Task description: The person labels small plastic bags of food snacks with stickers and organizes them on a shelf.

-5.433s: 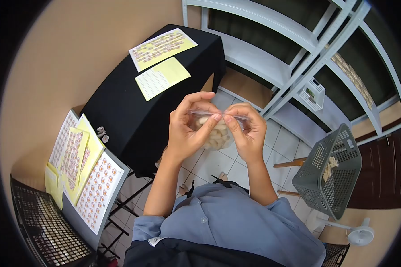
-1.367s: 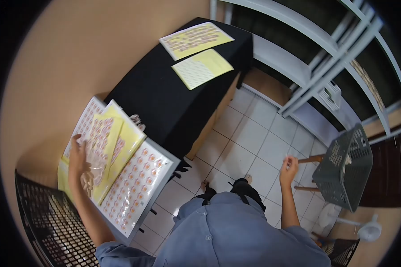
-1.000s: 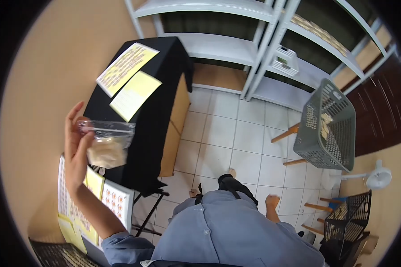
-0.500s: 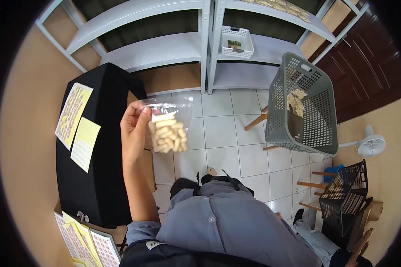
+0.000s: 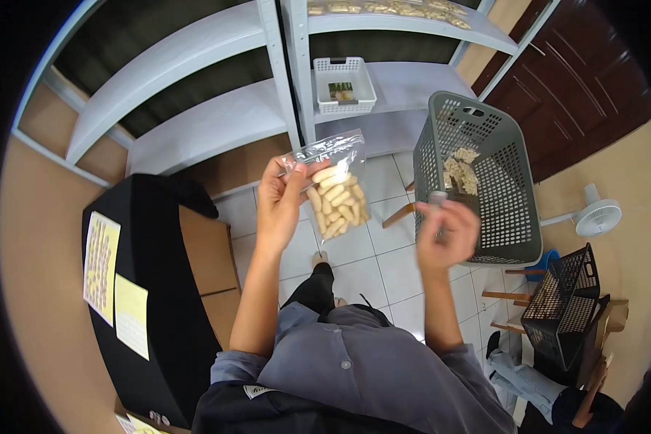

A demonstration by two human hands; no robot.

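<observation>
Centrally, left hand (image 5: 278,204) clamped on clear bag of pale pieces (image 5: 334,194), right hand (image 5: 447,235) apart, fingertips (image 5: 437,205) pinched together, grey basket (image 5: 484,217) stood just right, white shelves (image 5: 195,132) far, black table (image 5: 159,246) left, tiled floor (image 5: 372,275).

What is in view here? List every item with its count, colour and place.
clear bag: one, pale pieces inside, held up at centre.
grey basket: one, right, tilted, pale packs inside.
white tray: one, on a shelf, top centre.
shelving: white, across the top.
black table: one, left.
yellow sheets: two, on the black table.
cardboard box: one, brown, beside the black table.
fan: one, white, right.
black basket: one, lower right.
door: dark brown, top right.
left hand: fingers pinch the clear bag's top.
right hand: raised near the grey basket, fingers curled; what they pinch is too small to tell.
</observation>
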